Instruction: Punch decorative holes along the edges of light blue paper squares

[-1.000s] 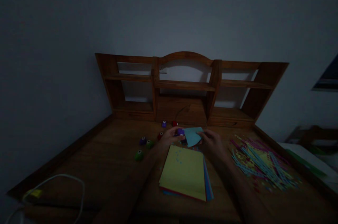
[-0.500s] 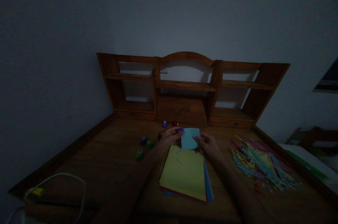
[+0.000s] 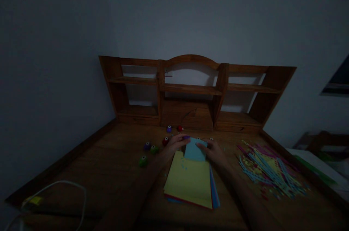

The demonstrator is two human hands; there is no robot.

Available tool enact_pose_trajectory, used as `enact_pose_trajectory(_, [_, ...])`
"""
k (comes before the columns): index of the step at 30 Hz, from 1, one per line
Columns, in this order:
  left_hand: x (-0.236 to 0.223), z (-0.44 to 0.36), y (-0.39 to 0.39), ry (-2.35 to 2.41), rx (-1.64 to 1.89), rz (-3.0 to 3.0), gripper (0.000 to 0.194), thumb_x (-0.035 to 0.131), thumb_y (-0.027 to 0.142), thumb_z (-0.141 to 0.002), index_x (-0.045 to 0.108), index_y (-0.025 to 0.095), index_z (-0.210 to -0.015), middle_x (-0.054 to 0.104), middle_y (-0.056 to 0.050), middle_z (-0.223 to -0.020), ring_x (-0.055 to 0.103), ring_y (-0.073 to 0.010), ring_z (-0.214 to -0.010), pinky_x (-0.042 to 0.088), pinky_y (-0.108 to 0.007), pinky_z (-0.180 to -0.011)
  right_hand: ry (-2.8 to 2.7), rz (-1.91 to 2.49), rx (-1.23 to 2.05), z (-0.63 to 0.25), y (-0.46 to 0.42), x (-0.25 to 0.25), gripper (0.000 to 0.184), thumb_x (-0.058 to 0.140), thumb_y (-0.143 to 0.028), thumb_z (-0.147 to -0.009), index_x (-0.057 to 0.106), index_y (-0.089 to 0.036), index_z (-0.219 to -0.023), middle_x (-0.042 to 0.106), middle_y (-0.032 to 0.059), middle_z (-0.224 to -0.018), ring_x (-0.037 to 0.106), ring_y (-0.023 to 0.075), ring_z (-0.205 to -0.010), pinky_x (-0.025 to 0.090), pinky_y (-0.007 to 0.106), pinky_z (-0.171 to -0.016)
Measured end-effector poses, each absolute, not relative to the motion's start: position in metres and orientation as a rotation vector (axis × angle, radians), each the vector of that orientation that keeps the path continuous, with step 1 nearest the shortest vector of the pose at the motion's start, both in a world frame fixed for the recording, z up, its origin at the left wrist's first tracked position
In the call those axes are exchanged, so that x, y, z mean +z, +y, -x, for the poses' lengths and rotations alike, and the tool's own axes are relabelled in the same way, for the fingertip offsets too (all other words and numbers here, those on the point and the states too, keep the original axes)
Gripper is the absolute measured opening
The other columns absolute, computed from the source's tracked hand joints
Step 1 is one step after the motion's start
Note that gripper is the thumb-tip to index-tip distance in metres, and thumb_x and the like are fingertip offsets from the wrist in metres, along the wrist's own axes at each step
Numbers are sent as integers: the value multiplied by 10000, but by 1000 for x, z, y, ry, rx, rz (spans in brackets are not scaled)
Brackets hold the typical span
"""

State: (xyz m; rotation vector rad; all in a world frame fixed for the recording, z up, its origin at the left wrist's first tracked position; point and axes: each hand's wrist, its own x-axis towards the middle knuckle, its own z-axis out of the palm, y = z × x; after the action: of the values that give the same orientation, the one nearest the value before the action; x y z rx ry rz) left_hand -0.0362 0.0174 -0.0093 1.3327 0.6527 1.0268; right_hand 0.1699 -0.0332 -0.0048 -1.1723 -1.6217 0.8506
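Note:
The scene is very dim. My left hand [image 3: 176, 144] is closed round a small purple paper punch [image 3: 186, 137] at the top left corner of a light blue piece of paper [image 3: 194, 150]. My right hand [image 3: 213, 151] pinches the right side of that blue paper. Both hands hover over the far edge of a stack of coloured sheets [image 3: 189, 180] with a yellow sheet on top, lying on the wooden desk [image 3: 109, 165]. Tiny blue punched bits lie on the yellow sheet.
Several small punches, purple [image 3: 147, 146], green [image 3: 143, 160] and red [image 3: 180, 128], stand left of my hands. A heap of coloured paper strips [image 3: 268, 171] lies at the right. A wooden shelf unit [image 3: 191, 89] stands at the back, a white cable [image 3: 54, 191] at the front left.
The blue paper has come down from a raised, tilted position to lie nearly flat over the stack's far edge. Both hands have lowered with it, and my right hand has shifted slightly left.

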Motion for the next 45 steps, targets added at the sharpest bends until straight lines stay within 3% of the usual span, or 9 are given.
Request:
enact_pose_trajectory(14, [-1, 37, 9, 674, 963, -1303, 382, 781, 406, -664, 694, 169, -950, 693, -90, -899, 640, -202, -772, 481, -287, -677, -1629, 1193, 930, -174, -31, -11, 408, 632, -540, -771, 701, -141, -812, 649, 31, -707, 526, 144, -575, 402, 240, -514])
enact_pose_trajectory(45, [-4, 37, 12, 674, 920, -1356, 361, 783, 380, -663, 709, 162, -941, 701, -103, -911, 644, -221, -788, 480, -309, -710, -1628, 1227, 989, -176, -30, -12, 392, 656, -518, -766, 717, -139, -847, 665, 38, -714, 555, 155, -575, 420, 244, -512])
